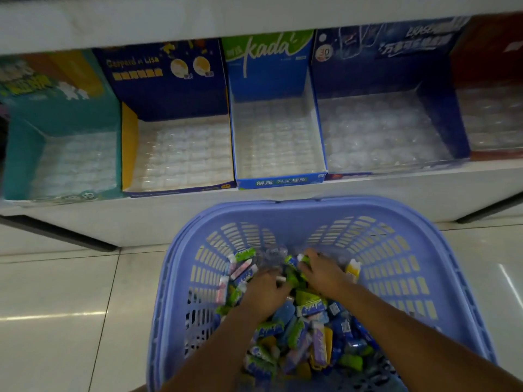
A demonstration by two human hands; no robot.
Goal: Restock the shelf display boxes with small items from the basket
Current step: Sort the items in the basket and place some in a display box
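A lilac plastic basket point(418, 222) stands on the floor below the shelf, holding a heap of small packets point(308, 338) in green, blue, pink and yellow. Both my hands reach into its far end. My left hand point(264, 292) lies palm down on the packets with fingers curled around some. My right hand point(321, 271) grips green packets point(294, 278) between the two hands. On the shelf stand several open display boxes: teal point(25, 157), dark blue and yellow point(128, 142), blue "kada" point(280, 181), dark blue point(441, 120). Each holds only a clear plastic tray.
A red display box point(486, 60) stands at the far right of the shelf. The white shelf front point(141, 219) runs just behind the basket. Glossy pale floor tiles point(56, 321) lie left and right of the basket. An upper shelf board point(198, 21) overhangs the boxes.
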